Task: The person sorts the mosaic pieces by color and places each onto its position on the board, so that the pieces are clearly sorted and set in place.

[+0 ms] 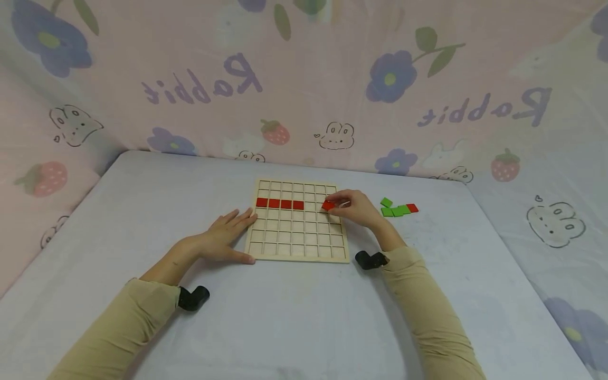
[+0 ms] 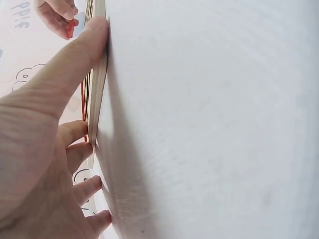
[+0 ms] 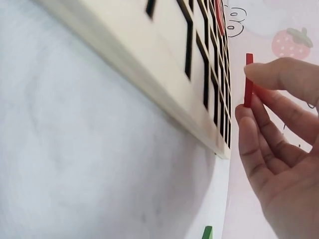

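Note:
A wooden grid board [image 1: 285,248] lies flat on the table, with a row of several red square tiles [image 1: 286,204] set in cells from its left edge. My left hand [image 1: 223,237] rests with fingers spread against the board's left side, the thumb at its front left corner. In the left wrist view, the thumb [image 2: 75,67] lies along the board's edge [image 2: 98,74]. My right hand [image 1: 353,207] pinches a single red tile [image 3: 248,82] between thumb and fingers. That tile is over the board's right part, raised above the cells in the right wrist view.
Right of the board, several green tiles [image 1: 398,211] and one red tile [image 1: 412,208] lie loosely together on the white table [image 1: 294,316]. A printed fabric wall [image 1: 304,79] rises behind the table's far edge. Each wrist wears a black camera mount [image 1: 193,298].

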Motion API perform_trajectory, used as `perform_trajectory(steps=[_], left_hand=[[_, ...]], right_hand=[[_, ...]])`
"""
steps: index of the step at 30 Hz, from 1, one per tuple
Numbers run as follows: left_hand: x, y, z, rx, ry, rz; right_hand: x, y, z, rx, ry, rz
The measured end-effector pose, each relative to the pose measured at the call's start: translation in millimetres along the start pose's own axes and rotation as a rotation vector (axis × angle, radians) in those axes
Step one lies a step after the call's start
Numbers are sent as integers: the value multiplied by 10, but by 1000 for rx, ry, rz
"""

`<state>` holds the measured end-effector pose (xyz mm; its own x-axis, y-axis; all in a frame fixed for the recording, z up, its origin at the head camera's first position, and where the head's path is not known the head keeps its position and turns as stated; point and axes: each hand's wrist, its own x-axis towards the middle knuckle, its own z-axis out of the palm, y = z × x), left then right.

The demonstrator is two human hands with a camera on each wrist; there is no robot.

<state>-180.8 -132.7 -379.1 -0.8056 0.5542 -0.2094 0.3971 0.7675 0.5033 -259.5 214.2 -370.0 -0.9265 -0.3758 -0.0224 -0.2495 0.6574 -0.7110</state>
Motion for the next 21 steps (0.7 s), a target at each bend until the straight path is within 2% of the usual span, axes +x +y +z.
perform_trajectory(steps=[15, 21], left_hand=[[-7, 20, -10, 5, -7, 4], [2, 0, 4, 12, -2, 6]], right_hand=[[118, -100, 71, -4, -59, 51], [164, -146, 92, -44, -102, 32]])
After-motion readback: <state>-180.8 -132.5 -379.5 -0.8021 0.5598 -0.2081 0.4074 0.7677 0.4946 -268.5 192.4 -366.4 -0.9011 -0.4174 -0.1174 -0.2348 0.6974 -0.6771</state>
